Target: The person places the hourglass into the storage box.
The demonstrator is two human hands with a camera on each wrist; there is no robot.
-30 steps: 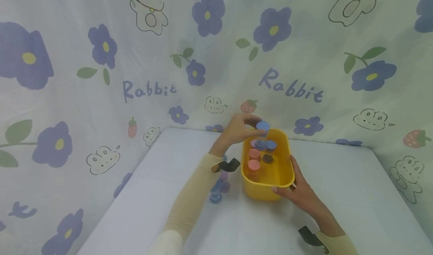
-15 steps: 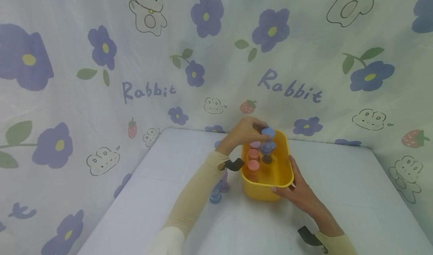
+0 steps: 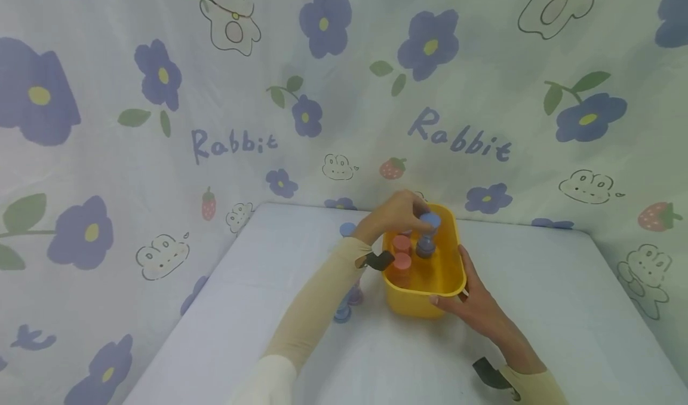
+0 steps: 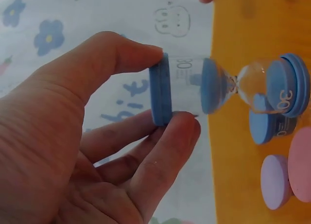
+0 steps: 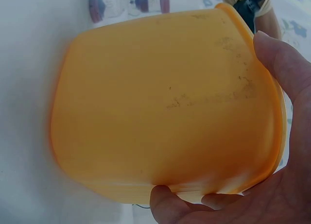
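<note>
A blue-capped sand timer (image 4: 167, 88) is pinched at its upper cap between the thumb and fingers of the left hand (image 3: 396, 215), which is over the yellow bin (image 3: 419, 306). In the left wrist view blue sand shows in both bulbs. The right hand (image 3: 478, 309) grips the bin's near right corner, thumb at the rim and fingers along the side, as the right wrist view also shows. Inside the bin are two pink-capped timers (image 3: 401, 261), another blue-capped timer (image 4: 261, 127) and a lilac cap (image 4: 275, 182).
Left of the bin on the white table (image 3: 258, 273), blue-capped timers (image 3: 342, 314) and a purple one (image 3: 355, 295) stand partly behind the left forearm. Another blue cap (image 3: 347, 229) shows farther back. A curtain (image 3: 344, 94) printed with flowers and rabbits hangs behind the table.
The left hand has moved right and slightly down, bringing the blue timer lower into the bin. The right hand keeps its grip on the bin.
</note>
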